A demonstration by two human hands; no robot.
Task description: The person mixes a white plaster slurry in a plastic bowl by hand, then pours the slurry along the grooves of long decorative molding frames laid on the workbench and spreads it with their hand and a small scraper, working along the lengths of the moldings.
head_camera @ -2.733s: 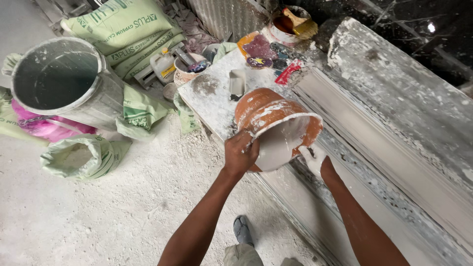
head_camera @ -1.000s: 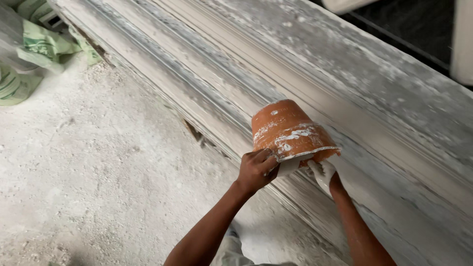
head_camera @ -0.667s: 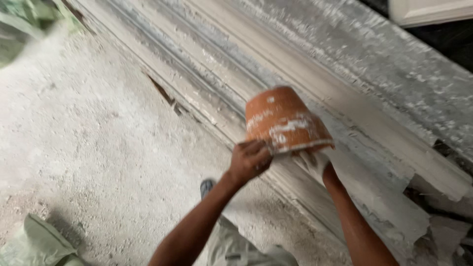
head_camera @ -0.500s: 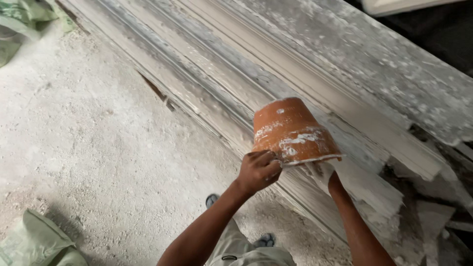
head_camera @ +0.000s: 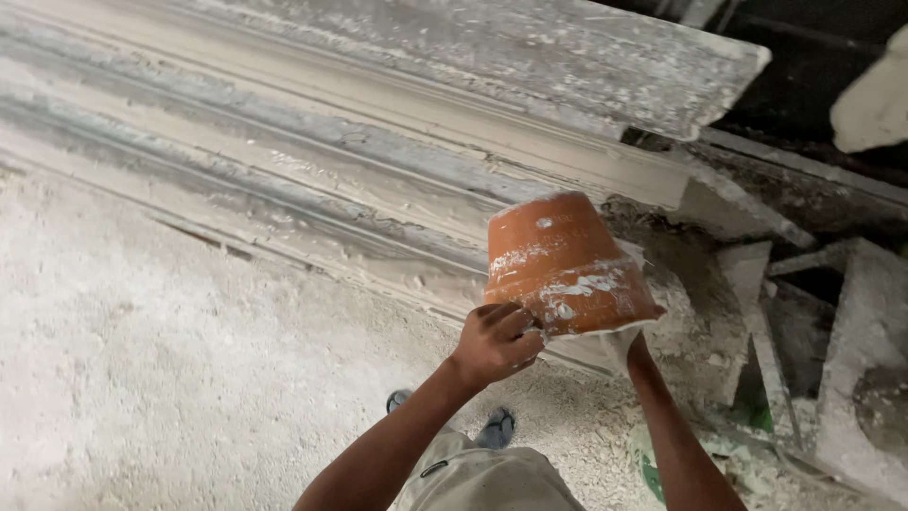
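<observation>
Head view, looking down: I am watching a person holding an orange plastic bucket [head_camera: 567,265], smeared with white plaster, turned almost upside down so its open mouth is facing down and toward the person. The bucket is hanging just above the near edge of a long plaster moulding bench [head_camera: 378,142], which is running diagonally across the frame. The left hand [head_camera: 494,343] is curling tightly around the bucket's rim, fingers pressed together, carrying the weight and keeping the tilt. The right hand [head_camera: 619,343] is coated in white and is reaching up into the mouth; I cannot tell whether its fingers are spread or closed, since the rim is hiding them. Below, a dusty white floor [head_camera: 142,378] is showing, with the person's sandalled feet [head_camera: 492,426]. Broken plaster slabs [head_camera: 851,360] are leaning at the right.
</observation>
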